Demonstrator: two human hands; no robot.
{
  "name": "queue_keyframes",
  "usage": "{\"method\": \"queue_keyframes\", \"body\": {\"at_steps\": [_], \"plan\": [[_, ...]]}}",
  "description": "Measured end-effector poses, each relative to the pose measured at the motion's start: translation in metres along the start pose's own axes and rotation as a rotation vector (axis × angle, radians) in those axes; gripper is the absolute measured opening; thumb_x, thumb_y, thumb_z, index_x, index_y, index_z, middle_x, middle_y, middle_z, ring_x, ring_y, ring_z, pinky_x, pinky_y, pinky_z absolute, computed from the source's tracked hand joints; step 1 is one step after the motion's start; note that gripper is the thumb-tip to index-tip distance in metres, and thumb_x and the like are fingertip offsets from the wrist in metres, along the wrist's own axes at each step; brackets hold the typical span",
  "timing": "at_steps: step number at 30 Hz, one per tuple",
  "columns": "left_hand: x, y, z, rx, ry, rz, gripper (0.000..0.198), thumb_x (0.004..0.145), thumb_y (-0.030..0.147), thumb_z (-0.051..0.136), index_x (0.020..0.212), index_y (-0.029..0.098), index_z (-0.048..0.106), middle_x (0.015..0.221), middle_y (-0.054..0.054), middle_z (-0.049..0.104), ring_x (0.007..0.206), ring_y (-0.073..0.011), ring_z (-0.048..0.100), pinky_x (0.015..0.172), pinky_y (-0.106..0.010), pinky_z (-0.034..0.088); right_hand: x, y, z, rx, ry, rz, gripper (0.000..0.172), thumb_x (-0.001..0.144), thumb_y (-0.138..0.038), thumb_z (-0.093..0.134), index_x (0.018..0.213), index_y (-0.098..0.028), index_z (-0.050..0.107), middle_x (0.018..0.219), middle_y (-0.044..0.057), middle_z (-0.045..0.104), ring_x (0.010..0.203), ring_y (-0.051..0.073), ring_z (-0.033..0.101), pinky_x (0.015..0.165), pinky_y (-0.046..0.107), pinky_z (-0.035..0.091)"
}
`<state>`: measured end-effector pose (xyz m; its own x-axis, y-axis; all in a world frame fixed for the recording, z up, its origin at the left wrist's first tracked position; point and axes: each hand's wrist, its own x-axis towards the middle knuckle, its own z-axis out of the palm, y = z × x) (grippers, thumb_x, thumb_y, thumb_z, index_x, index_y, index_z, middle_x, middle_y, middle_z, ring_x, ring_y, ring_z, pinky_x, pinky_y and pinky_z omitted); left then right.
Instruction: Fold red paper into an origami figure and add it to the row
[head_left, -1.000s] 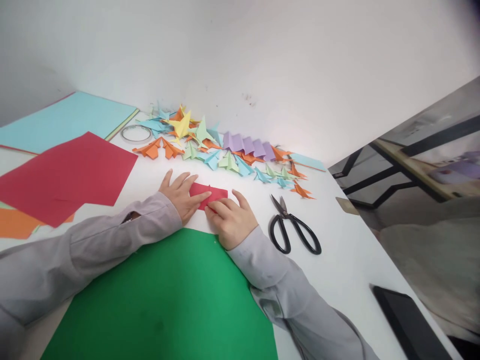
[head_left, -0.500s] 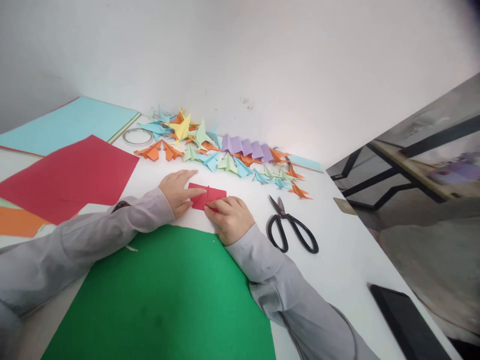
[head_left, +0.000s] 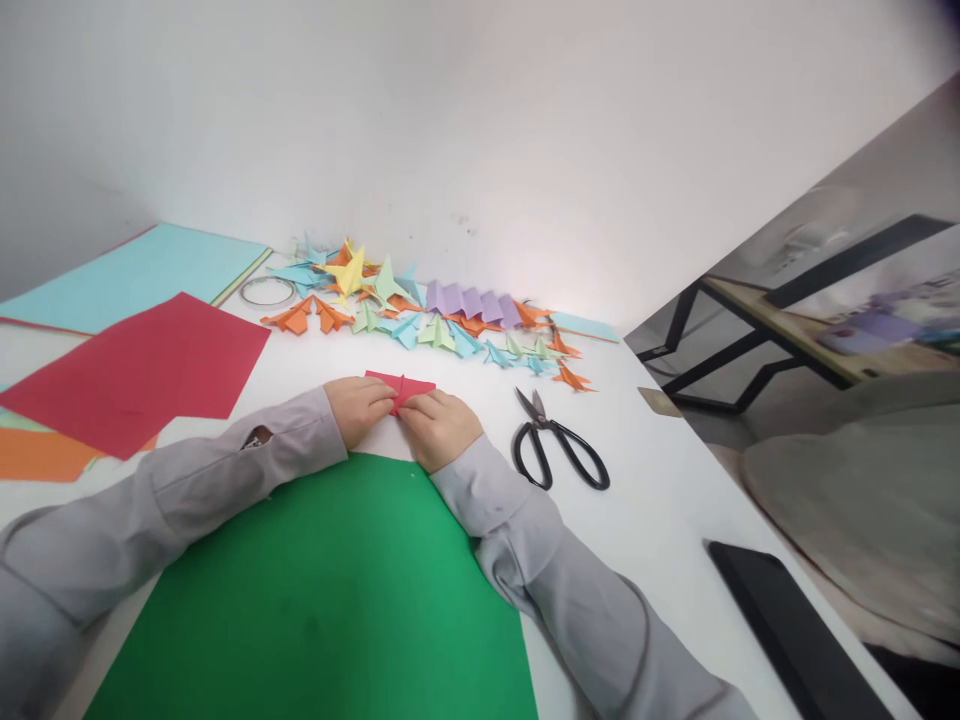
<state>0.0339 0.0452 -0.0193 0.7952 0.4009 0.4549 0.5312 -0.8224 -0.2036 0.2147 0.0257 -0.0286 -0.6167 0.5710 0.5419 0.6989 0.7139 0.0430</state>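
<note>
A small piece of folded red paper (head_left: 417, 386) lies on the white table, with a raised crease down its middle. My left hand (head_left: 361, 408) is closed at its near left edge, fingertips pinching the paper near the crease. Close beside it, my right hand (head_left: 441, 424) grips the near right part of the same paper, its fingers pressed together. Both hands cover the paper's near edge. Below them, a large green sheet (head_left: 322, 590) spreads toward me, partly under my forearms.
Behind the hands sit several folded paper planes (head_left: 405, 330) and a pleated purple paper strip (head_left: 472, 303). Black-handled scissors (head_left: 559, 440) lie to the right, with a dark phone-like slab (head_left: 787, 630) nearer. On the left are a red sheet (head_left: 150, 370), a blue sheet (head_left: 142, 275) and a tape ring (head_left: 268, 291).
My left hand has gone from outstretched fingers over the red paper to a pinch at its near edge. Both hands are now closer together. The whole view has shifted slightly.
</note>
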Motion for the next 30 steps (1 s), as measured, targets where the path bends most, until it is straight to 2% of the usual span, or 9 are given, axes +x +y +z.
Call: {"method": "queue_keyframes", "body": {"at_steps": [3, 6, 11, 14, 17, 22, 25, 30], "plan": [[0.005, 0.002, -0.003, 0.060, 0.017, -0.018, 0.029, 0.085, 0.018, 0.036, 0.085, 0.012, 0.064, 0.090, -0.009, 0.068, 0.080, -0.0172, 0.060, 0.074, -0.031, 0.046, 0.003, 0.000, 0.001, -0.086, 0.028, 0.005, 0.018, 0.081, -0.016, 0.047, 0.082, -0.017, 0.065, 0.080, 0.006, 0.067, 0.071, 0.017, 0.053, 0.061, 0.032, 0.037], [0.009, 0.005, -0.002, 0.113, 0.068, -0.027, 0.026, 0.083, 0.016, 0.037, 0.079, 0.014, 0.063, 0.080, -0.007, 0.068, 0.070, -0.0173, 0.060, 0.064, -0.033, 0.044, 0.004, 0.000, -0.001, -0.101, 0.119, 0.018, 0.019, 0.083, -0.016, 0.044, 0.081, -0.017, 0.063, 0.079, 0.006, 0.066, 0.072, 0.017, 0.053, 0.063, 0.032, 0.036], [0.010, 0.008, -0.003, 0.076, 0.310, 0.026, 0.018, 0.078, 0.010, 0.043, 0.076, 0.014, 0.061, 0.079, -0.007, 0.069, 0.071, -0.0168, 0.062, 0.063, -0.031, 0.045, 0.003, -0.003, -0.008, -0.084, 0.285, -0.014, 0.017, 0.083, -0.013, 0.045, 0.077, -0.018, 0.061, 0.077, 0.004, 0.067, 0.073, 0.016, 0.053, 0.067, 0.031, 0.037], [0.010, 0.006, -0.011, -0.069, 0.433, 0.027, 0.017, 0.077, 0.010, 0.046, 0.081, 0.015, 0.062, 0.082, -0.007, 0.071, 0.075, -0.0169, 0.064, 0.065, -0.031, 0.048, 0.004, -0.005, -0.014, -0.043, 0.307, -0.009, 0.018, 0.083, -0.013, 0.044, 0.078, -0.018, 0.060, 0.077, 0.004, 0.067, 0.074, 0.016, 0.054, 0.067, 0.032, 0.037], [0.011, 0.004, -0.021, -0.351, 0.428, -0.003, 0.014, 0.078, 0.015, 0.049, 0.080, 0.016, 0.063, 0.077, -0.006, 0.071, 0.073, -0.0144, 0.065, 0.066, -0.028, 0.051, 0.005, -0.008, -0.020, 0.102, 0.303, 0.071, 0.017, 0.084, -0.017, 0.044, 0.079, -0.019, 0.060, 0.076, 0.005, 0.066, 0.074, 0.016, 0.055, 0.067, 0.032, 0.039], [0.011, 0.007, -0.030, -0.734, 0.369, -0.287, 0.013, 0.077, 0.018, 0.054, 0.072, 0.014, 0.065, 0.067, -0.007, 0.069, 0.061, -0.0119, 0.063, 0.057, -0.023, 0.052, 0.009, -0.014, -0.024, 0.397, 0.327, 0.164, 0.015, 0.084, -0.019, 0.043, 0.081, -0.019, 0.057, 0.073, 0.005, 0.063, 0.074, 0.017, 0.056, 0.068, 0.032, 0.043], [0.011, 0.009, -0.027, -0.853, 0.349, -0.332, 0.013, 0.075, 0.018, 0.057, 0.069, 0.012, 0.066, 0.066, -0.008, 0.069, 0.060, -0.0130, 0.063, 0.057, -0.024, 0.052, 0.009, -0.016, -0.024, 0.426, 0.303, 0.156, 0.015, 0.084, -0.018, 0.042, 0.081, -0.019, 0.057, 0.074, 0.005, 0.064, 0.073, 0.017, 0.056, 0.068, 0.033, 0.044], [0.012, 0.010, -0.025, -0.888, 0.363, -0.406, 0.011, 0.073, 0.019, 0.059, 0.067, 0.012, 0.066, 0.066, -0.007, 0.069, 0.060, -0.0136, 0.063, 0.058, -0.025, 0.052, 0.008, -0.013, -0.022, 0.322, 0.296, 0.124, 0.014, 0.083, -0.016, 0.043, 0.081, -0.018, 0.056, 0.075, 0.006, 0.065, 0.073, 0.017, 0.055, 0.068, 0.033, 0.042]]}}
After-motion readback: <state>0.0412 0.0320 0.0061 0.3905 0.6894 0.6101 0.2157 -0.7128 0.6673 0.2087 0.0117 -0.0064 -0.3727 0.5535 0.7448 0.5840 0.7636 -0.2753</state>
